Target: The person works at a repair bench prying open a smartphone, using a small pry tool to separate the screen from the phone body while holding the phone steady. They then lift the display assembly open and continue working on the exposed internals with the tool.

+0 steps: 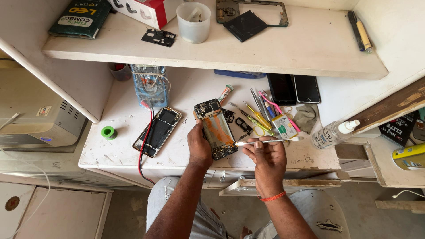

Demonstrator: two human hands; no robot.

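White-painted desk, worn and stained, carried the items below, listed near to far.

Left hand: closed around the lower left edge of an opened smartphone, back cover off, orange inner surface and dark circuit board exposed; phone held tilted just above the desk's front part.

Right hand: fingers pinched shut on a cotton swab, held level, its left tip just beside the phone's lower right edge.

Left of the hands: a second opened phone lay flat, a red cable running across it and over the desk edge; a green tape roll sat further left.

Right of the hands: a clear spray bottle lay on its side; tweezers and small tools lay fanned out beside a grey cloth.

Further back: two dark phones lay side by side under the shelf.

On the shelf: a white plastic cup, a phone frame and a dark back panel.
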